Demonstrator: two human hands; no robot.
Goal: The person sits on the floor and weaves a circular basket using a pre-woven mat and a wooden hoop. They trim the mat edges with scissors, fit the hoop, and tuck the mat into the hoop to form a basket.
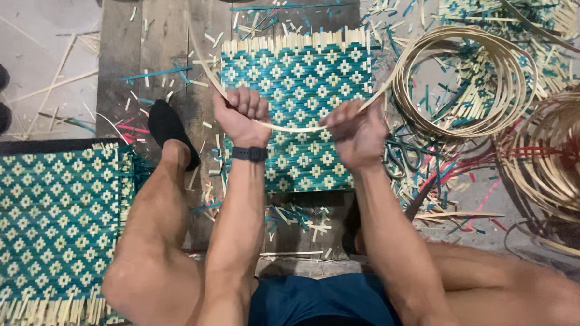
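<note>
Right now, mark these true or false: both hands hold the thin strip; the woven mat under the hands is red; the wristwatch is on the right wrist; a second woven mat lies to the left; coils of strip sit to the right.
1. Both hands hold the thin strip. True: the left hand and right hand each close a grip on it.
2. The woven mat under the hands is red. False: it is teal and pale, in a diamond pattern.
3. The wristwatch is on the right wrist. False: it is on the left wrist.
4. A second woven mat lies to the left. True.
5. Coils of strip sit to the right. True.
</note>
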